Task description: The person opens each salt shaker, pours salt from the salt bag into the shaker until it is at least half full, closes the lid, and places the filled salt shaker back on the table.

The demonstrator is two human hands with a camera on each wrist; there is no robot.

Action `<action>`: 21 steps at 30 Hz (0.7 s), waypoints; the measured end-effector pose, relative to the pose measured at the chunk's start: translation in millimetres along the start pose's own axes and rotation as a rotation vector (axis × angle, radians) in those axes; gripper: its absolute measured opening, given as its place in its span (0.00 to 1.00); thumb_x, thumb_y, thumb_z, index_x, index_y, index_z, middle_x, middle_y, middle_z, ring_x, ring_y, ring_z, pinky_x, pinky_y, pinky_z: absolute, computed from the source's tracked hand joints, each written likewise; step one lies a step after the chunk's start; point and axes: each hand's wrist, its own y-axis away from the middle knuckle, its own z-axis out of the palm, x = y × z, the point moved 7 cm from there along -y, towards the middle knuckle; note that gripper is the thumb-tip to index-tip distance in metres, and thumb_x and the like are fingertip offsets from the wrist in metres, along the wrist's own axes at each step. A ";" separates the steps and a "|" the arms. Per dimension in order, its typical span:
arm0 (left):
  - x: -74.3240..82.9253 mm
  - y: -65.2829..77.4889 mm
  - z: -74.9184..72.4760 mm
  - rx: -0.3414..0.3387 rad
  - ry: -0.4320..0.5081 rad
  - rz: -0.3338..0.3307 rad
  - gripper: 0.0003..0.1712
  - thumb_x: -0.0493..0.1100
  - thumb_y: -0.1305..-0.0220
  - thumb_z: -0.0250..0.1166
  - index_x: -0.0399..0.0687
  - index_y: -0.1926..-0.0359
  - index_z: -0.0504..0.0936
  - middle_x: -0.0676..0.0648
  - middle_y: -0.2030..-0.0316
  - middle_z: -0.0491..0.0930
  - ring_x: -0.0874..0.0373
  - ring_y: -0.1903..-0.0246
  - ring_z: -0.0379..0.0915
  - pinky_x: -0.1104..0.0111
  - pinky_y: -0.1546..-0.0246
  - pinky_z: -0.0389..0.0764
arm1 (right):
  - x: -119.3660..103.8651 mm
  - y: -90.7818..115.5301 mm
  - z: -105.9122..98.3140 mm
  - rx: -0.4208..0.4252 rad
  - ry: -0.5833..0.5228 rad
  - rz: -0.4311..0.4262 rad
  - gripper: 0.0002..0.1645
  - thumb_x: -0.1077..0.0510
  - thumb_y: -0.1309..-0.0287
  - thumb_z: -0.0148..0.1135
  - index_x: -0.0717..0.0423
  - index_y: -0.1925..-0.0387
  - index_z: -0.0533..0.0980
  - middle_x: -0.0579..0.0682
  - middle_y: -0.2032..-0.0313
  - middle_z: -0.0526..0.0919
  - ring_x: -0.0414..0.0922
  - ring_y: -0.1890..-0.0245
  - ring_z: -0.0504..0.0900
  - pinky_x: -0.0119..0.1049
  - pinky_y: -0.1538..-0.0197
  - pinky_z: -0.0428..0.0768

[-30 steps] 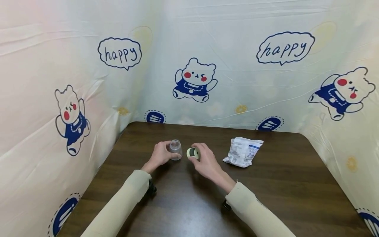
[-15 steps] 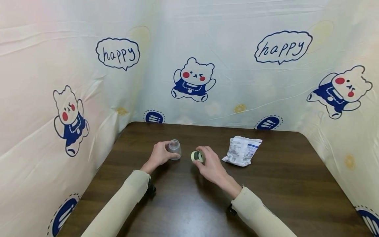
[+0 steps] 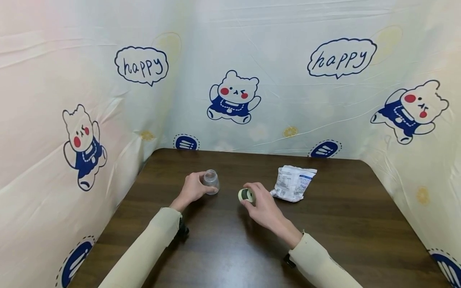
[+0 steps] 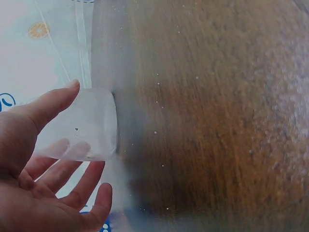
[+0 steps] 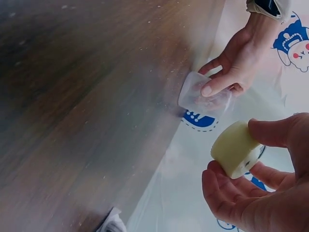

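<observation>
Pale yellow-green and squat, a cap (image 3: 244,195) is sitting in the grip of the right hand (image 3: 265,208), whose thumb and fingertips are pinching it by its side wall and holding it above the table (image 3: 219,256). To its left, the left hand (image 3: 192,188) is holding a clear, wide-mouthed jar (image 3: 211,183), its thumb lying along one side and its fingers curving behind the other; in the left wrist view, the two lowest fingers are reaching out loosely below the jar. The jar is standing upright with its uncovered mouth facing up, near the cap but apart from it. A crinkled white packet (image 3: 293,184) with blue and grey print is lying on the dark wood-grain tabletop, just beyond the right hand and to its right. Behind the table, a pale curtain (image 3: 284,100) is showing printed bears and "happy" speech bubbles.
</observation>
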 end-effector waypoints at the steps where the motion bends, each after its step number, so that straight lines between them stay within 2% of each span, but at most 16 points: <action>1: -0.6 0.1 -0.1 -0.003 0.002 0.000 0.37 0.45 0.50 0.87 0.40 0.39 0.84 0.43 0.51 0.87 0.48 0.54 0.82 0.53 0.50 0.83 | 0.5 1.7 -0.7 -0.003 0.003 0.003 0.25 0.62 0.36 0.74 0.59 0.39 0.78 0.55 0.44 0.80 0.49 0.48 0.81 0.47 0.46 0.80; 12: -6.5 2.4 0.4 -0.006 0.033 -0.023 0.37 0.44 0.49 0.86 0.41 0.38 0.84 0.43 0.50 0.87 0.48 0.53 0.82 0.51 0.48 0.83 | 7.9 18.7 -7.5 -0.051 0.097 -0.006 0.25 0.62 0.38 0.75 0.59 0.40 0.79 0.54 0.46 0.81 0.48 0.52 0.80 0.47 0.50 0.79; 21: -7.7 4.1 0.0 0.005 0.040 -0.008 0.37 0.45 0.49 0.87 0.42 0.39 0.85 0.45 0.52 0.87 0.50 0.54 0.81 0.53 0.51 0.83 | 14.9 40.3 -18.1 -0.076 0.169 -0.007 0.24 0.61 0.39 0.77 0.56 0.43 0.80 0.49 0.49 0.80 0.45 0.51 0.78 0.45 0.49 0.80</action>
